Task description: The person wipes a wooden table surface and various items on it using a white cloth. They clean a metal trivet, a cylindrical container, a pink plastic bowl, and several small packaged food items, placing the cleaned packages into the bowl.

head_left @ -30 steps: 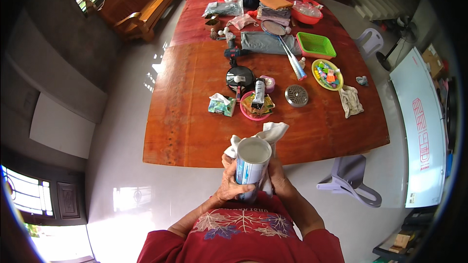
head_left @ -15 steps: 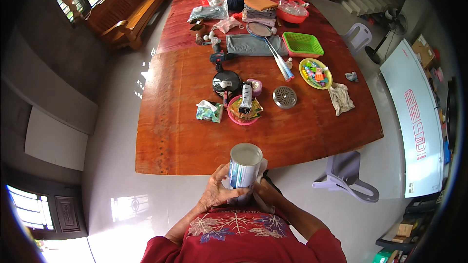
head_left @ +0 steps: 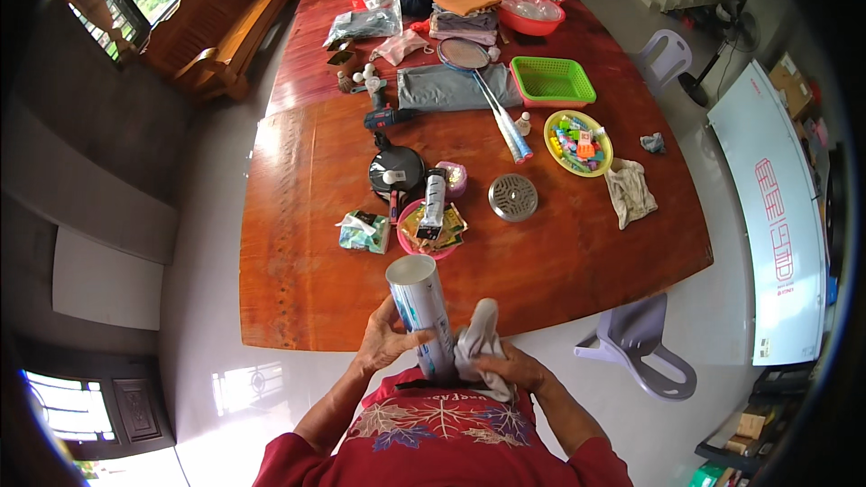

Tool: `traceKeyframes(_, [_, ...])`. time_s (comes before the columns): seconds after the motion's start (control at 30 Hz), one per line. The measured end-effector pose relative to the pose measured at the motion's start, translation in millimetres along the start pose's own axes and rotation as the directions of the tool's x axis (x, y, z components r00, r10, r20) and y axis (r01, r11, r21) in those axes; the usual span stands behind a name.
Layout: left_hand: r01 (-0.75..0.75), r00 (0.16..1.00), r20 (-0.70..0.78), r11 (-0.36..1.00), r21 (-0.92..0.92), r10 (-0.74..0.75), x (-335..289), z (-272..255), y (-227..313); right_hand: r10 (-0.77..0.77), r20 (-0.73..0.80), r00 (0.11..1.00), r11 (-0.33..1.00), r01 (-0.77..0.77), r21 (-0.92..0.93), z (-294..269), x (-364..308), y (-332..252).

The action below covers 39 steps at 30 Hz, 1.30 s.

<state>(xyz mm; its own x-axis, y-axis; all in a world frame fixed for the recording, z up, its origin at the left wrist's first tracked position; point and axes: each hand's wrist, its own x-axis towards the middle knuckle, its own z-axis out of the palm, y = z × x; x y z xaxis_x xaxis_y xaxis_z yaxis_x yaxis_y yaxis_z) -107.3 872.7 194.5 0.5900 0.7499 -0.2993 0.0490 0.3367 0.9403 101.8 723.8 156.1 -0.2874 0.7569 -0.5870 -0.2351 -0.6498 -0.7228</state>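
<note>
In front of my body, beyond the near table edge, my left hand (head_left: 386,341) is wrapped round a tall white cardboard shuttlecock tube (head_left: 420,311) with blue-green print. The tube stands nearly upright, leaning a little to the left, with its pale round top facing up. A crumpled greyish-white cloth (head_left: 481,343) is gripped in my right hand (head_left: 514,368). The cloth rests against the tube's right side, low down. My right fingers are partly hidden in its folds.
On the wooden table (head_left: 307,289) ahead stand a pink basket (head_left: 405,239) of packets, a tissue pack (head_left: 364,232), a black lidded pan (head_left: 395,171), a round metal drain cover (head_left: 513,197) and a yellow basket (head_left: 552,151) of toy blocks. Badminton rackets (head_left: 502,115) lie farther back. A purple plastic chair (head_left: 636,338) is at right.
The tube has shifted left and shows more of its length. My right hand and the cloth, mostly behind the tube before, have come out to its right. The whole view has shifted slightly.
</note>
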Motion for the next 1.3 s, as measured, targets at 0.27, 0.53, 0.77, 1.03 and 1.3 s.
traceKeyframes(0.27, [-0.217, 0.947, -0.155, 0.918, 0.332, 0.280, 168, 43, -47, -0.221, -0.431, 0.875, 0.970, 0.243, -0.004, -79, 17, -5])
traceKeyframes(0.53, [-0.180, 0.868, -0.296, 0.808, 0.561, 0.398, 306, 87, -85, -0.179, -0.574, 0.799, 0.966, 0.253, 0.050, -134, 16, -2])
traceKeyframes(0.77, [-0.167, 0.821, -0.375, 0.811, 0.561, 0.429, 373, 100, -106, -0.106, -0.599, 0.794, 0.972, 0.210, 0.105, -174, 13, -15])
traceKeyframes(1.03, [-0.087, 0.798, -0.444, 0.807, 0.584, 0.407, 395, 106, -120, -0.056, -0.569, 0.820, 0.966, 0.190, 0.178, -206, 18, -2])
traceKeyframes(1.3, [-0.173, 0.826, -0.399, 0.853, 0.492, 0.397, 394, 95, -145, -0.057, -0.539, 0.840, 0.964, 0.188, 0.190, -216, 23, -5])
